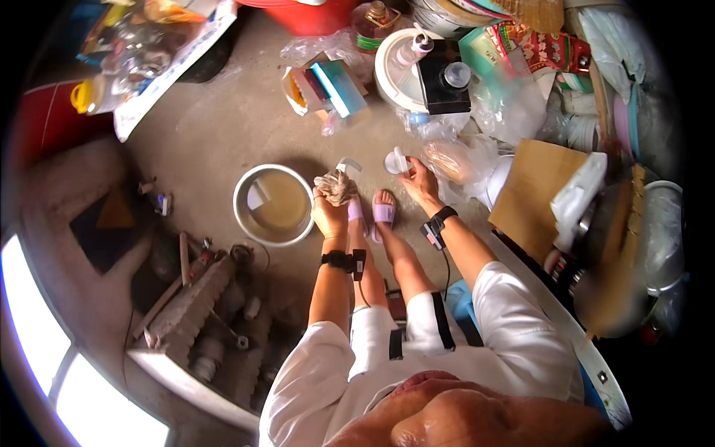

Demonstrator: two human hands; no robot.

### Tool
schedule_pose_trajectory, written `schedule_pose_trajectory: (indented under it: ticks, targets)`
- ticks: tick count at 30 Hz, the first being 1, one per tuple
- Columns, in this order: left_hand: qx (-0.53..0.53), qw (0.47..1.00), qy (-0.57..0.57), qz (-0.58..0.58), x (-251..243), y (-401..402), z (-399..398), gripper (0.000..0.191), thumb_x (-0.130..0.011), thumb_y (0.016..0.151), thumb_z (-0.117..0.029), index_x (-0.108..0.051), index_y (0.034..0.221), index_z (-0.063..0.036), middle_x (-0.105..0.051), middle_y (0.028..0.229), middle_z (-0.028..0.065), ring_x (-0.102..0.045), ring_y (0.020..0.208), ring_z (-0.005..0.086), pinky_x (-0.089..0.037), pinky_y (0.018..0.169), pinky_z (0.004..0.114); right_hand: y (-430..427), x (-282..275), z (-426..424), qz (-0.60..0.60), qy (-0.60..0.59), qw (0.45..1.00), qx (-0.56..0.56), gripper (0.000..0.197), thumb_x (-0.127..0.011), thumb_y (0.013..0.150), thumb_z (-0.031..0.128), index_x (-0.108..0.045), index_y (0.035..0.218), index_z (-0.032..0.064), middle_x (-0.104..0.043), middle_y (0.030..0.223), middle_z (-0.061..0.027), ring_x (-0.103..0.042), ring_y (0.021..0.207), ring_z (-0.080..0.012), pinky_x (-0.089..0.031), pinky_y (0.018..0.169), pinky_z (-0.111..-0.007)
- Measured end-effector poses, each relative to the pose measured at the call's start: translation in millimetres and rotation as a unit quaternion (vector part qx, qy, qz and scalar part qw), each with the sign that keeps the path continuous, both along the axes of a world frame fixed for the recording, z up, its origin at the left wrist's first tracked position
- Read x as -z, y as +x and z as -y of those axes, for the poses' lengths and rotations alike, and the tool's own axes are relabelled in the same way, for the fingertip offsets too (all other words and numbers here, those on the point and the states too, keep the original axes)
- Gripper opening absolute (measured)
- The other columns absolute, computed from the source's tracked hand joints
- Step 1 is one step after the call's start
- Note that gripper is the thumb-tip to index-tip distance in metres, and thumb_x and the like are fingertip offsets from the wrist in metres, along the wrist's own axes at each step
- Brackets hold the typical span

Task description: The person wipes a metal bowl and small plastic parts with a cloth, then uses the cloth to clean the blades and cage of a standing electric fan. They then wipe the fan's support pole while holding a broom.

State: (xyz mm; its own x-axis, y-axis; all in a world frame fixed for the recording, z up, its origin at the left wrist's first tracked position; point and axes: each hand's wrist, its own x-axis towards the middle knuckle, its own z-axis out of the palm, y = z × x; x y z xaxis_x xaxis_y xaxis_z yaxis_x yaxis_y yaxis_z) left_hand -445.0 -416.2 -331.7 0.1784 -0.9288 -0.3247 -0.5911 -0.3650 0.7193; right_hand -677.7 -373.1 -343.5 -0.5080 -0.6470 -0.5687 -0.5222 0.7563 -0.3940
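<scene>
My left hand (328,215) grips a crumpled beige cloth (334,187), above the right rim of a round metal basin (239,217). A curved, pale translucent piece (350,163) shows just past the cloth; whether that hand holds it too, I cannot tell. Cloudy brownish water (284,204) fills part of the basin, and a white plastic piece (257,195) lies in it at the left. Out to the right, my right hand (420,181) holds a small white plastic part (397,162) with a rounded end and a handle-like bar between its fingers.
Beyond the hands stand an open box of packets (324,92) and a white lidded bucket (388,84) bearing a black box (441,84). Plastic bags and a brown cardboard piece (530,195) crowd the right side. Concrete blocks (190,307) and clutter lie at lower left.
</scene>
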Motion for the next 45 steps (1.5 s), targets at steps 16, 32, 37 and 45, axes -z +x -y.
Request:
schedule_pose_trajectory:
  ticks: [16, 32, 37, 45]
  targets:
    - [0.043, 0.997, -0.013, -0.059, 288, -129, 29, 0.048, -0.085, 0.070, -0.020, -0.060, 0.109, -0.0040, -0.072, 0.093, 0.0204, -0.070, 0.091, 0.0392, -0.055, 0.077, 0.042, -29, 264, 16, 0.073, -0.151, 0.980, 0.111, 0.048, -0.074, 0.082, 0.020, -0.062, 0.129, 0.0207, -0.072, 0.091, -0.0079, -0.072, 0.080, -0.0233, -0.055, 0.072, -0.036]
    - [0.152, 0.983, 0.078, -0.066, 232, -93, 26, 0.060, -0.088, 0.065, -0.012, -0.062, 0.118, -0.0006, -0.071, 0.107, 0.0147, -0.069, 0.097, 0.0239, -0.055, 0.086, 0.036, -54, 162, -18, 0.155, -0.116, 0.978, 0.073, 0.074, -0.070, 0.083, 0.019, -0.037, 0.148, 0.0074, -0.055, 0.135, -0.0246, -0.058, 0.120, -0.0373, -0.047, 0.102, -0.043]
    - [0.226, 0.956, 0.103, -0.155, 111, -78, 22, 0.057, -0.083, 0.069, -0.001, -0.058, 0.121, 0.0000, -0.067, 0.104, 0.0070, -0.063, 0.091, 0.0171, -0.054, 0.082, 0.032, -42, 49, -53, 0.173, -0.146, 0.958, 0.176, 0.059, -0.064, 0.083, 0.015, -0.048, 0.138, 0.0006, -0.057, 0.128, -0.0245, -0.055, 0.120, -0.0379, -0.044, 0.103, -0.041]
    - [0.248, 0.869, 0.309, -0.296, -70, -90, -14, 0.070, -0.085, 0.077, -0.006, -0.047, 0.136, -0.0022, -0.061, 0.118, 0.0063, -0.062, 0.098, 0.0178, -0.054, 0.085, 0.032, -11, -164, -146, 0.276, -0.117, 0.928, 0.223, 0.054, -0.063, 0.087, 0.015, -0.050, 0.138, -0.0002, -0.061, 0.129, -0.0227, -0.061, 0.119, -0.0300, -0.052, 0.096, -0.038]
